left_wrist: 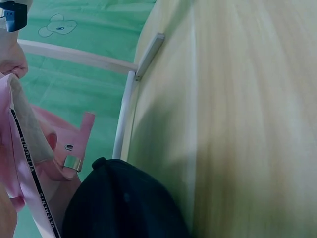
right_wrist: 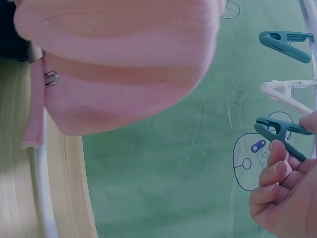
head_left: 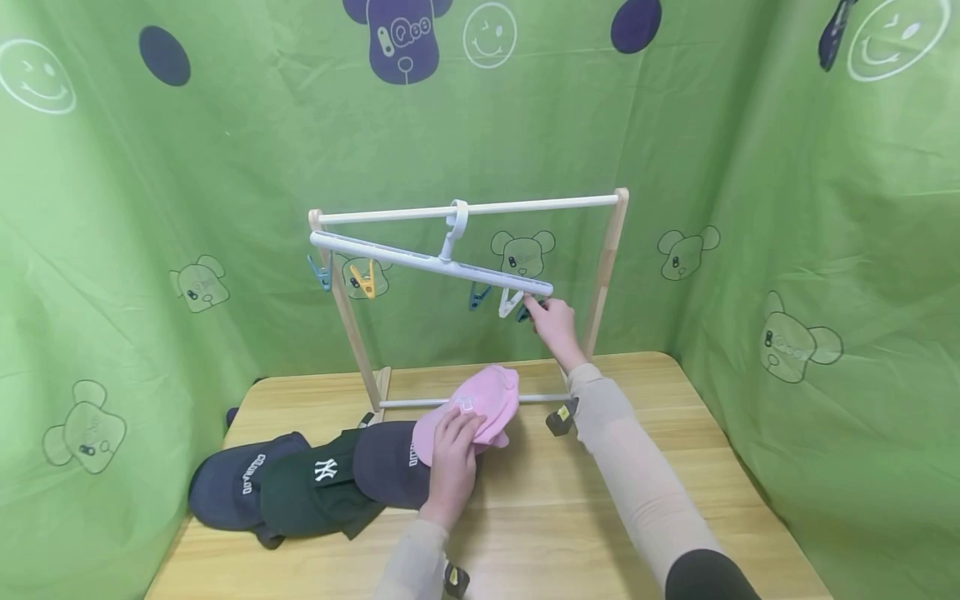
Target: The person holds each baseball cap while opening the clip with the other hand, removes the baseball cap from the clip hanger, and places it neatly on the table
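My left hand grips a pink baseball cap by its brim, holding it above the table. The cap's back strap and buckle show in the left wrist view. Higher up, my right hand pinches a dark teal clothespin between thumb and fingers, at the lower right end of a tilted light-blue hanger. Beside that clip hang a white clothespin and another teal clothespin. A yellow clothespin and a blue clothespin hang at the hanger's left.
The hanger hooks over the white top bar of a wooden-legged rack. Overlapping on the table lie a navy cap, a dark green cap and another navy cap. A green curtain encloses the back and sides.
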Tool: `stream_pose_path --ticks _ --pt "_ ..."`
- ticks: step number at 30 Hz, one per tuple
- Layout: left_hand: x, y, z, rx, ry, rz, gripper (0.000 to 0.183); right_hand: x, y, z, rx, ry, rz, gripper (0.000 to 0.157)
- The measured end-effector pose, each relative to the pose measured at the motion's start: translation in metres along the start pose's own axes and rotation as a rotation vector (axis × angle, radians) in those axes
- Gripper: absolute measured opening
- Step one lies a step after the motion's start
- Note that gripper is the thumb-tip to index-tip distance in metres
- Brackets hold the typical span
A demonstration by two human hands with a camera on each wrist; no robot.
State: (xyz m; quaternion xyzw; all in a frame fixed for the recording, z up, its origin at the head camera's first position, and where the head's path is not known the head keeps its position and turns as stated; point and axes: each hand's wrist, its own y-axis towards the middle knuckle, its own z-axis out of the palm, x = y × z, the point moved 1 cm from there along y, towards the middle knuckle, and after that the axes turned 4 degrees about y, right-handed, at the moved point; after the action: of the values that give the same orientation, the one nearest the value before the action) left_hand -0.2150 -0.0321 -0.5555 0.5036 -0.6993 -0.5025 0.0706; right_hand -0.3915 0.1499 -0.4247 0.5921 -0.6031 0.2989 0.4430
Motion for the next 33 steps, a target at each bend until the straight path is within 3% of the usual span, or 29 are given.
stream_pose_path --ticks 14,18,33 --pt "-0.001 -0.011 0.004 0.039 0.012 0.011 0.028 -0.001 -0.001 0.000 0.024 0.004 0.021 0.055" --pt "-0.001 -0.014 0.004 0.080 0.004 -0.006 0.028 0.000 -0.003 0.000 0.022 0.011 0.025 0.054" --pt "-0.001 -0.022 0.011 0.082 0.030 0.048 0.028 -0.002 0.000 -0.001 0.002 0.000 0.011 0.049"
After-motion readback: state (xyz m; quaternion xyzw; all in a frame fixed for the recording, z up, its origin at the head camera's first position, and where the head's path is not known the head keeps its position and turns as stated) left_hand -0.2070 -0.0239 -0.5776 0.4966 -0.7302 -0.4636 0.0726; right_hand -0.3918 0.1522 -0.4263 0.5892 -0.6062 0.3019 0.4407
